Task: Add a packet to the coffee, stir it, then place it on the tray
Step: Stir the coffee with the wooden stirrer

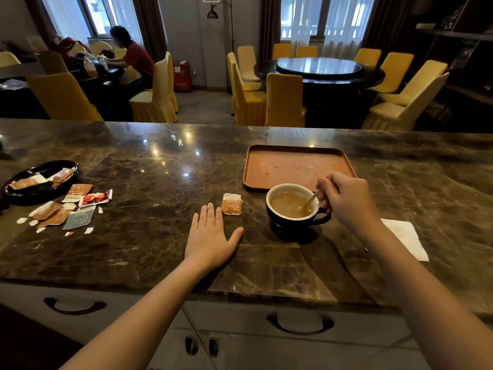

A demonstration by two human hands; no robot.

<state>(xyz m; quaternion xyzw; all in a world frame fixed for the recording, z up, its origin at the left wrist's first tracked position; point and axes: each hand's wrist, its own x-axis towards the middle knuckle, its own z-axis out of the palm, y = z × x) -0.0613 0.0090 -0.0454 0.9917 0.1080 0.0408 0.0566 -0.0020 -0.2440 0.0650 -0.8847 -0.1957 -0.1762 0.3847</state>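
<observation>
A black cup point(282, 221) with a white inside holds milky coffee and stands on the marble counter, just in front of the brown tray point(298, 166). My right hand point(346, 201) is closed on a thin wooden stir stick point(311, 199) whose lower end dips into the coffee. An orange packet point(231, 204), torn at the top, lies on the counter left of the cup. My left hand point(210, 236) rests flat on the counter beside that packet, fingers spread, holding nothing.
A black dish point(16, 194) with packets sits at the far left, with several loose packets point(77, 206) and torn scraps around it. A white napkin point(408, 237) lies right of the cup. Beyond the counter's far edge are yellow chairs, tables and a seated person.
</observation>
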